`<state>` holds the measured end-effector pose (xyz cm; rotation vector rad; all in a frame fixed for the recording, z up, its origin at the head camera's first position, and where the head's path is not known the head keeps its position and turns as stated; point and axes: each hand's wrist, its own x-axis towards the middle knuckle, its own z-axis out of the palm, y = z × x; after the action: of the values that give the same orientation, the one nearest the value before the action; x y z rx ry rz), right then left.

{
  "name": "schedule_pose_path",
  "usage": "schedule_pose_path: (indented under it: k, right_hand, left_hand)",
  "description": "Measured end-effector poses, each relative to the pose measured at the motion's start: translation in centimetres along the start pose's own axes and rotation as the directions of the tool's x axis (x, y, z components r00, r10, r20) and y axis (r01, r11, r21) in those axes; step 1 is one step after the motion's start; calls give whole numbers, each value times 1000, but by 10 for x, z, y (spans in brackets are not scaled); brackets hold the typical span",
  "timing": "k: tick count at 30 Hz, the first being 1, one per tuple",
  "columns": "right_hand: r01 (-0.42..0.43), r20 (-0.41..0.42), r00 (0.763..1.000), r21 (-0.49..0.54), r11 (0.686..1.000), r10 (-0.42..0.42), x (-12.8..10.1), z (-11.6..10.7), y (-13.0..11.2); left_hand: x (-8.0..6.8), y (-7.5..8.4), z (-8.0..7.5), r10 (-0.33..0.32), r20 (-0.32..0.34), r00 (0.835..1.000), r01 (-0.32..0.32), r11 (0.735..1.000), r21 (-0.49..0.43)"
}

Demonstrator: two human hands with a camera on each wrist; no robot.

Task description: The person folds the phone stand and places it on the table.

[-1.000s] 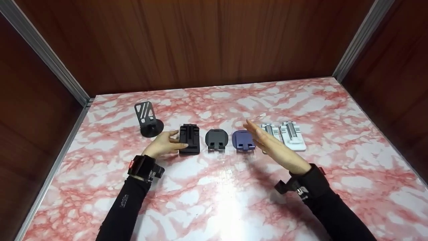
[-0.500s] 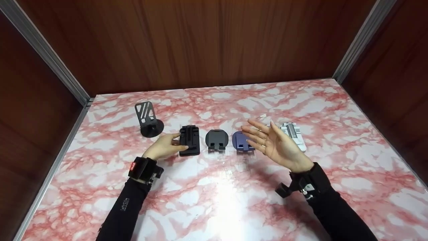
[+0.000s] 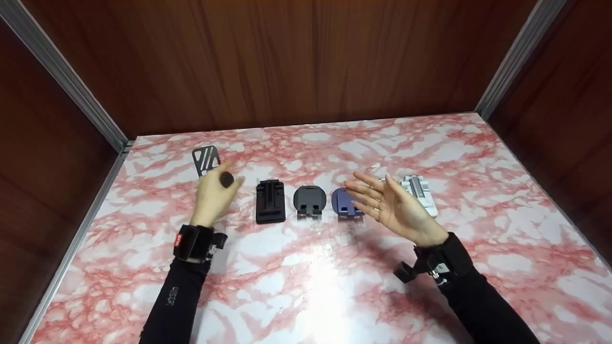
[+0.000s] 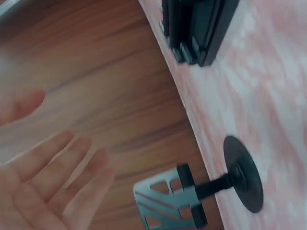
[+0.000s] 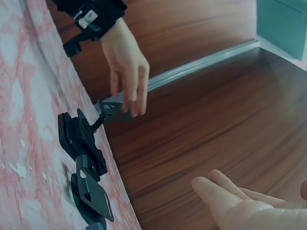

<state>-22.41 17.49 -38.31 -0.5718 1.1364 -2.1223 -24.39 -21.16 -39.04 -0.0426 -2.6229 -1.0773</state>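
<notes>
A black phone stand with a slotted, upright back plate and a round base stands at the left. In the head view my left hand covers most of its base. The left wrist view shows this left hand apart from the stand's plate, fingers extended and holding nothing. Over the right part of the row, my right hand hovers palm up with spread fingers. It holds nothing and partly hides a purple folded phone stand and a white one.
A black folded phone stand and a dark grey one lie mid-row on the pink marbled table. Another pale stand is mostly hidden behind my right hand. Wood-grain panels enclose the back and sides.
My left hand has left the black folded stand and moved up and left to the upright stand. My right hand turned palm up earlier and has since stayed nearly still.
</notes>
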Motion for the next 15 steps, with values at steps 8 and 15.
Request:
schedule_pose_path:
  k: [8, 15]
  right_hand:
    - [4, 10, 1000, 1, 1000, -4, 1, -1, 3]
    - [1, 7, 1000, -11, 1000, -1, 2, -2, 5]
  left_hand:
    - [11, -23, -12, -6, -171, 985, 0, 999, -38]
    - [24, -44, -17, -133, -148, 980, 125, 990, -59]
